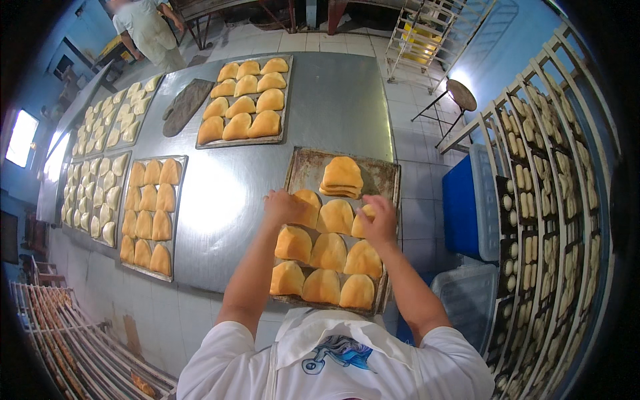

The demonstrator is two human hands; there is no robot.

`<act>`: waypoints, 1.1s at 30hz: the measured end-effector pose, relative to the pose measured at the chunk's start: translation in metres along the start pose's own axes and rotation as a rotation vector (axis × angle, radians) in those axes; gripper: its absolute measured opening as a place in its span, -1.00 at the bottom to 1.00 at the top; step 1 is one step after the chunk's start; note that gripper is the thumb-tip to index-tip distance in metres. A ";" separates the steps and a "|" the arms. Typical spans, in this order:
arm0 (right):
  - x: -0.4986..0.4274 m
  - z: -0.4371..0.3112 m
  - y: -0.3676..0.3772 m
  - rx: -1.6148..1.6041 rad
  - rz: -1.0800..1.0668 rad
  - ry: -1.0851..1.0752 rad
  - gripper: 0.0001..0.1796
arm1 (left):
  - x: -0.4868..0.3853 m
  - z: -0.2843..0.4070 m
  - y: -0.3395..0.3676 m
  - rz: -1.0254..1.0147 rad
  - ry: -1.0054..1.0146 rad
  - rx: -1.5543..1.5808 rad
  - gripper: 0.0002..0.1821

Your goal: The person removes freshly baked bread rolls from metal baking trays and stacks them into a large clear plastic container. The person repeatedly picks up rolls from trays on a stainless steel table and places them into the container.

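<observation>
A worn baking tray (312, 167) lies before me at the table's near right corner, holding rows of golden folded bread rolls (328, 251). Toward its far side rises a small stack of rolls (342, 176), one on top of another. My left hand (284, 206) touches the outer side of the left roll (307, 209) in the row just below the stack; its grip is partly hidden. At the other end of that row, my right hand (378, 220) has its fingers curled around the right roll (358, 228). Between both hands lies a middle roll (335, 217).
The metal table (340, 100) also bears two trays of baked rolls (245, 105) (149, 212), trays of pale dough pieces (95, 192) and an oven mitt (187, 107). A loaded rack (542, 200) and blue bin (460, 205) stand right. A person (147, 35) is beyond the table.
</observation>
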State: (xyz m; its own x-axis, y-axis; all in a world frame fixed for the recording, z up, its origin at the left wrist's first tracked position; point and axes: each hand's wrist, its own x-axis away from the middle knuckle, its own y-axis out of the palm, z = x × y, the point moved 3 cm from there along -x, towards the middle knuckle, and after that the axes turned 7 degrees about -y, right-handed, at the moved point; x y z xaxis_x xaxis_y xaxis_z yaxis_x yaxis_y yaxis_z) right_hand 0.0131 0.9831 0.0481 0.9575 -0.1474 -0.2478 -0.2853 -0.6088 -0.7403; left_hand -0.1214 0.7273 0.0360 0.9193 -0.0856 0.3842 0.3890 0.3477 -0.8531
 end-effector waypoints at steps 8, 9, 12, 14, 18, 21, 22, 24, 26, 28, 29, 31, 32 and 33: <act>0.036 -0.044 0.031 0.282 -0.175 -0.185 -0.37 | 0.014 -0.014 0.001 -0.070 0.008 0.298 -0.32; 0.035 -0.043 0.031 0.280 -0.179 -0.182 -0.37 | 0.016 -0.014 0.000 -0.068 -0.008 0.342 -0.33; 0.035 -0.040 0.033 0.274 -0.184 -0.165 -0.38 | 0.015 -0.008 -0.012 0.054 -0.010 0.252 -0.35; 0.037 -0.038 0.034 0.275 -0.186 -0.158 -0.39 | 0.009 0.000 -0.016 -0.005 -0.039 0.180 -0.35; 0.037 -0.039 0.035 0.271 -0.176 -0.158 -0.39 | 0.000 0.009 -0.011 -0.295 -0.119 0.357 -0.36; 0.036 -0.039 0.034 0.258 -0.162 -0.145 -0.40 | 0.008 0.007 -0.002 -0.299 -0.030 0.627 -0.54; 0.036 -0.038 0.034 0.255 -0.189 -0.121 -0.40 | 0.014 0.003 0.001 -0.294 0.024 0.712 -0.62; 0.038 -0.036 0.032 0.234 -0.164 -0.126 -0.42 | 0.027 -0.018 -0.002 -0.132 -0.057 0.968 -0.64; 0.041 -0.035 0.031 0.223 -0.174 -0.126 -0.40 | 0.048 -0.051 -0.022 0.044 -0.063 1.201 -0.65; 0.037 -0.038 0.031 0.231 -0.191 -0.129 -0.37 | 0.066 -0.081 -0.050 0.291 -0.131 1.237 -0.65; 0.036 -0.042 0.029 0.243 -0.192 -0.113 -0.33 | 0.075 -0.086 -0.061 0.353 0.000 1.266 -0.65; 0.029 -0.061 0.026 0.291 -0.259 -0.038 -0.24 | 0.095 -0.096 -0.079 0.395 0.105 1.356 -0.63; 0.023 -0.083 0.022 0.181 -0.144 -0.175 -0.21 | 0.105 -0.097 -0.084 0.360 0.111 1.430 -0.62; 0.019 -0.106 0.017 0.086 -0.091 -0.250 -0.17 | 0.114 -0.096 -0.087 0.308 0.161 1.522 -0.60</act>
State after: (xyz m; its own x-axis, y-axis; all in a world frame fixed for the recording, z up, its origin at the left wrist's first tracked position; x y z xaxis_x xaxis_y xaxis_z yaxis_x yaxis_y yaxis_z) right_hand 0.0309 0.8873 0.0965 0.9424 0.1086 -0.3163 -0.2110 -0.5407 -0.8143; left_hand -0.0451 0.5975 0.1199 0.9843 0.1035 0.1430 -0.1423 0.9445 0.2960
